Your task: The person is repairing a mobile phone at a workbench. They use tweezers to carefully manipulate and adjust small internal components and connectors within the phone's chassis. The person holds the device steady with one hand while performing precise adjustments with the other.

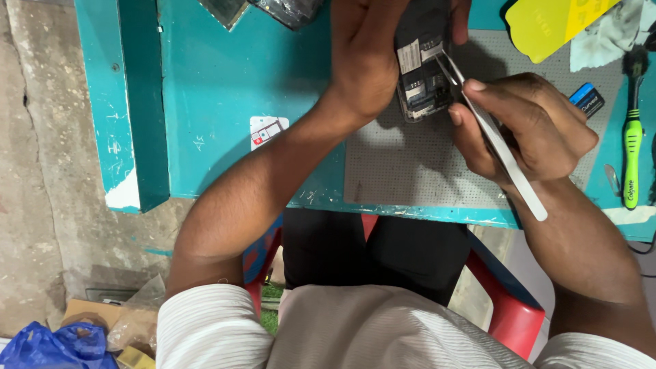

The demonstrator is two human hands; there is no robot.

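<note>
My left hand [365, 58] grips an opened dark phone [422, 65] with its back off, held above a grey dotted mat [410, 171]. Its inner slots and a white label show. My right hand [526, 126] pinches silver tweezers [492, 137], whose tips rest on the phone's inside near the upper right. Both forearms reach over the teal table [225, 89] from white striped sleeves.
A small white card [266, 130] lies on the table left of the mat. A yellow sheet [553, 20], a grey cloth [608, 37], a small blue item [588, 99] and a green-handled brush [632, 137] sit at the right. A red chair [506, 307] is below.
</note>
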